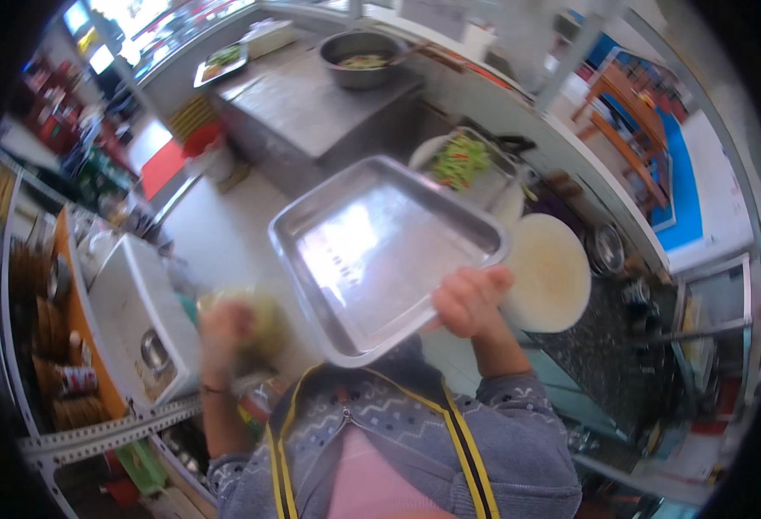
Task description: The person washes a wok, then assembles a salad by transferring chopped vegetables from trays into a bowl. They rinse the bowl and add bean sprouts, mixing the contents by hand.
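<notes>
My right hand (468, 301) grips the near right rim of a shallow rectangular metal tray (380, 253). The tray is bare inside, tilted, and reflects bright light. Motion blurs my left hand (225, 327), which overlaps a yellowish-green bundle (267, 324), perhaps a plastic bag. Whether the fingers hold it cannot be made out. Beyond the tray's right corner, another metal tray (491, 178) contains cut green vegetables (461, 159) with red pieces. A round cream-coloured board or lid (549, 276) lies just right of my right hand.
A metal worktop (290, 104) bears a large pot (362, 61) and a tray of greens (221, 65). A red-lined bucket (208, 152) stands on the floor. At left, a white foam box (140, 311) sits by metal shelving (114, 425). Dark stone counter (604, 337) extends right.
</notes>
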Demonstrator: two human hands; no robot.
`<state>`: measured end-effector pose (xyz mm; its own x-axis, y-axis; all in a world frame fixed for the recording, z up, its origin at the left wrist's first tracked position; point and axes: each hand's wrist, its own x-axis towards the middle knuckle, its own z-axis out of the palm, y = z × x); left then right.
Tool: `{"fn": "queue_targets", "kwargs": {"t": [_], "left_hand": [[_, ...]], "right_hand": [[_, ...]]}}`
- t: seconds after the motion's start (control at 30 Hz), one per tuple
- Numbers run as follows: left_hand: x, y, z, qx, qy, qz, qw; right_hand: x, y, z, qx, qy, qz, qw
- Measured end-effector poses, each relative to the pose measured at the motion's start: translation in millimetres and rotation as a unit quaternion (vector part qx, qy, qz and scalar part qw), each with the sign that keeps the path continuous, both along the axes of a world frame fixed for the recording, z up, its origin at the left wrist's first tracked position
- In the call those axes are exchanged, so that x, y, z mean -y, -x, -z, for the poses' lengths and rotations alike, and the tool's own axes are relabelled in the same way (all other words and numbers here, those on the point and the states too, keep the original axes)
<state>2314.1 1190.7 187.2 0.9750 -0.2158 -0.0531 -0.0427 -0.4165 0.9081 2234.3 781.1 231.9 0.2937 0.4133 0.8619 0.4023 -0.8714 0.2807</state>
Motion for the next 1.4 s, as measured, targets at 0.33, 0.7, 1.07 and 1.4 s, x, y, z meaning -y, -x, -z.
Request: {"fn": "queue_targets", "kwargs": {"t": [0.33, 0.7, 1.07, 1.4], "left_hand": [[280.2, 63.6, 29.5, -0.390, 0.251, 0.198, 0.863], [506.9, 52.0, 139.0, -0.368, 0.151, 0.321, 0.859], [583.8, -19.8, 201.5, -0.340, 0.012, 0.382, 0.859], [515.0, -111.5, 175.7, -0.169, -0.043, 0.596, 0.784]], "right_hand": [[133.0, 141.1, 40.2, -0.025, -0.033, 0.082, 0.996], [250.9, 253.5, 152.3, -0.184, -0.458, 0.439, 0.751], [286.9, 204.9, 259.5, -0.207, -0.710, 0.420, 0.526], [286.2, 165.8, 280.4, -0.155, -0.711, 0.469, 0.500]]}}
